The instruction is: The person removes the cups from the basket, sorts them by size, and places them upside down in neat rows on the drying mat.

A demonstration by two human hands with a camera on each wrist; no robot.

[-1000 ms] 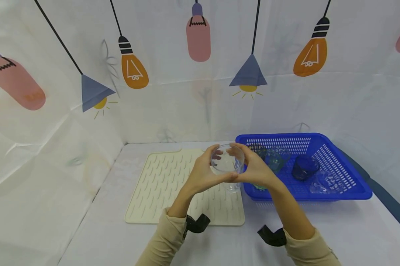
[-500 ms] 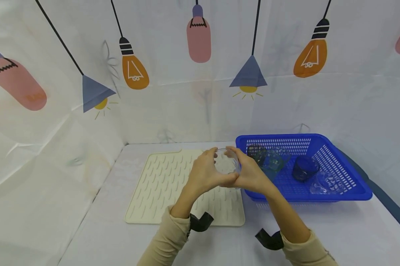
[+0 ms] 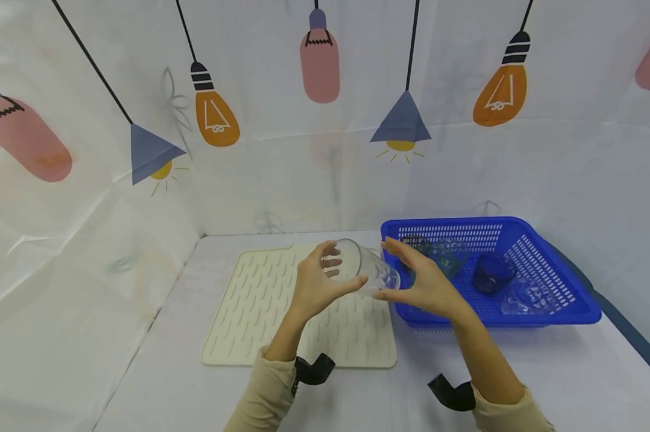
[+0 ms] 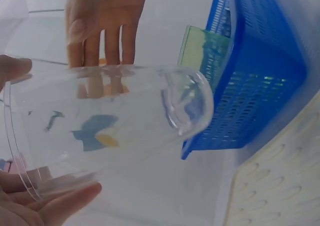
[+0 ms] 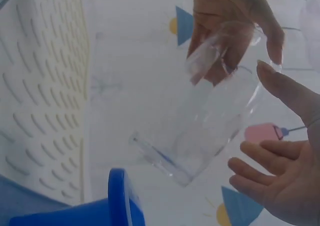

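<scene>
Tumbler [image 3: 378, 275]: transparent, smooth, tilted above ridged mat [image 3: 260, 309]
Left hand [image 3: 315, 285]: clamped round tumbler
Right hand [image 3: 426, 285]: fingers spread apart

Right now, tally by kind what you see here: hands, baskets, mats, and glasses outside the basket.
Hands: 2, the left hand and the right hand
Baskets: 1, the blue basket
Mats: 1, the cream mat
Glasses outside the basket: 1, the clear glass in the left hand
Total: 5
</scene>
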